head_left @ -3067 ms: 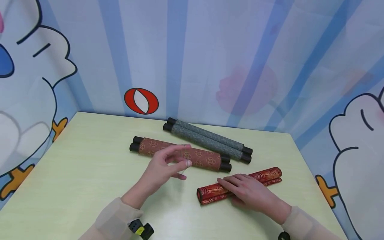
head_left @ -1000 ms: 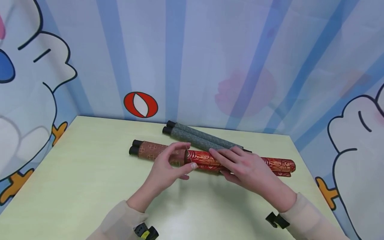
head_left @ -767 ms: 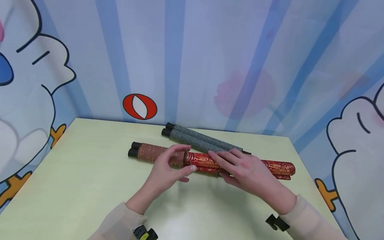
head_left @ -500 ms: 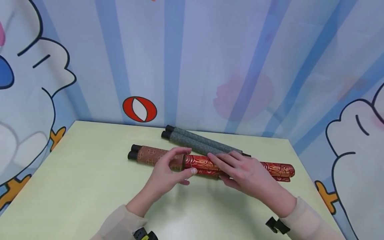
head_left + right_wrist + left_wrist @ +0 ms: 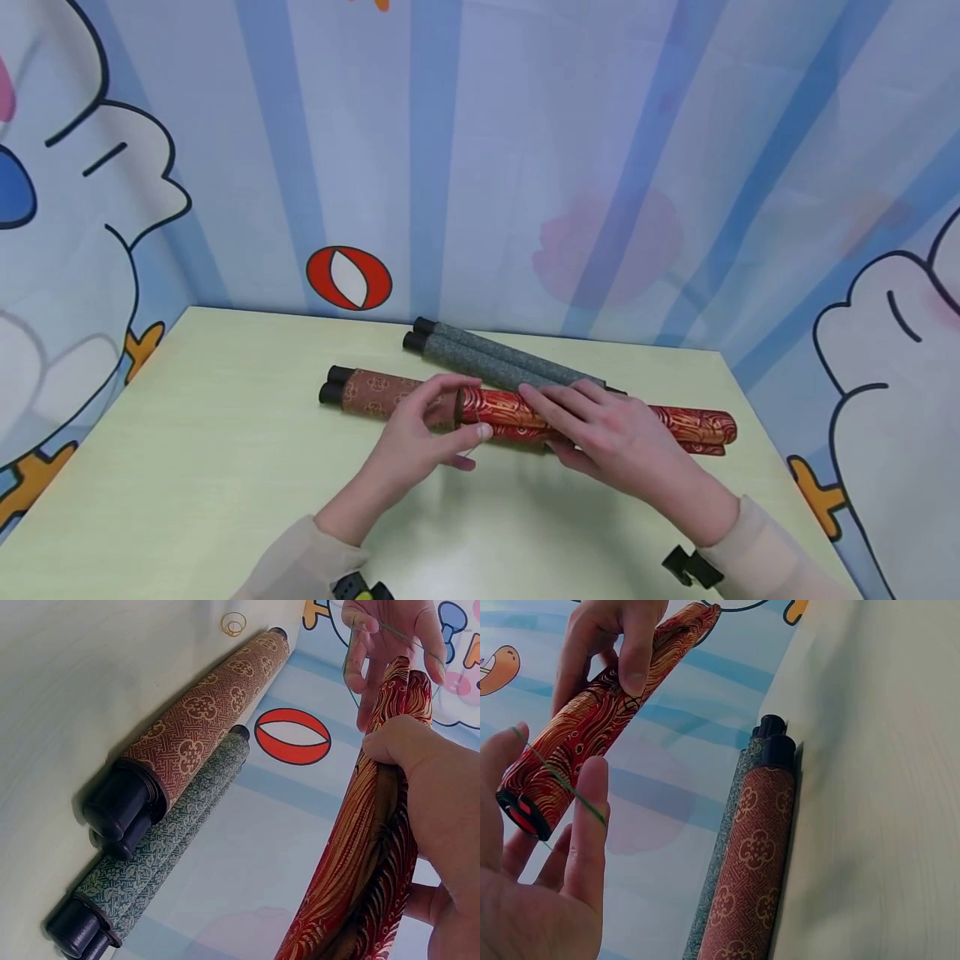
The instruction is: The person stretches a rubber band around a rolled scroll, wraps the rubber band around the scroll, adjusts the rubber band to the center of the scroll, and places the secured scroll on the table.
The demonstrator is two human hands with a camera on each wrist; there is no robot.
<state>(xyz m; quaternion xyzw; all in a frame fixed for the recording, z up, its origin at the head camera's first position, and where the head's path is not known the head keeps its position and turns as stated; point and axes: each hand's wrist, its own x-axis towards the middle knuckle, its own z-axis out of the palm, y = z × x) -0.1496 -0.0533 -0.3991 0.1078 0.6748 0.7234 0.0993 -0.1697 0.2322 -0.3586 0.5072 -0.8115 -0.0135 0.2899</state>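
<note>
My right hand (image 5: 615, 437) grips a red-and-gold patterned fabric scroll (image 5: 495, 407) round its middle, raised off the table. My left hand (image 5: 420, 437) faces the scroll's left end, fingers and thumb spread apart. Across those spread fingers a thin green rubber band (image 5: 559, 778) is stretched, crossing in front of the scroll's dark-rimmed end in the left wrist view. Behind the hands lies a brown scroll (image 5: 375, 392) with gold flowers and black rod ends, partly hidden. A grey-green scroll (image 5: 510, 358) lies farther back, slanting down to the right.
Thin yellow loops (image 5: 233, 622) lie on the pale table (image 5: 187, 433) near the brown scroll in the right wrist view. A printed cloth backdrop (image 5: 480, 167) with blue stripes and cartoon figures stands along the table's back and sides.
About three seconds ago the red scroll lay on the table under my right hand. It has since been lifted leftward to the left hand's band. Lately both hands barely move; the head view tilts up slightly.
</note>
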